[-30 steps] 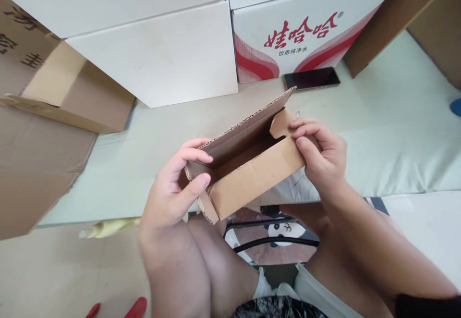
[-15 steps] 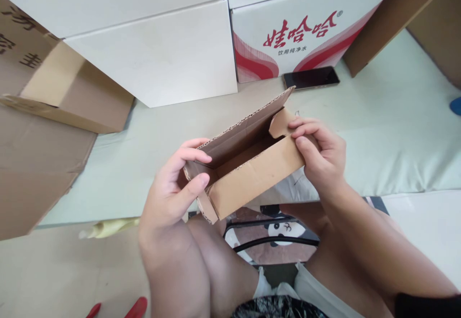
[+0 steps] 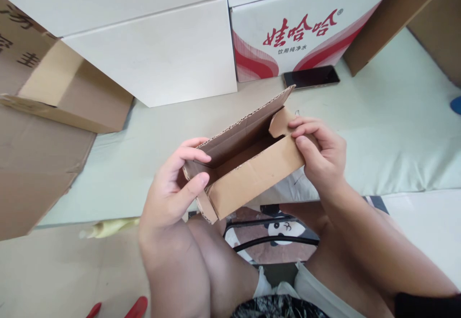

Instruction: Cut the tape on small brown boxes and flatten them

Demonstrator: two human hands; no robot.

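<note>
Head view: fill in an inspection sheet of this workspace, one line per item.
Surface: green cloth, creased at right
Things: small box, top open, held tilted
Clutter: phone at the foot of the printed carton; blue object at right edge
Hands: left hand and right hand grip opposite ends
Cables: none certain; black strips below are unclear
Surroundings: white boxes behind, brown cartons both sides

Held carton (image 3: pixel 257 177) with underside hidden, blue object (image 3: pixel 456 105) and red items (image 3: pixel 137 307) cropped
</note>
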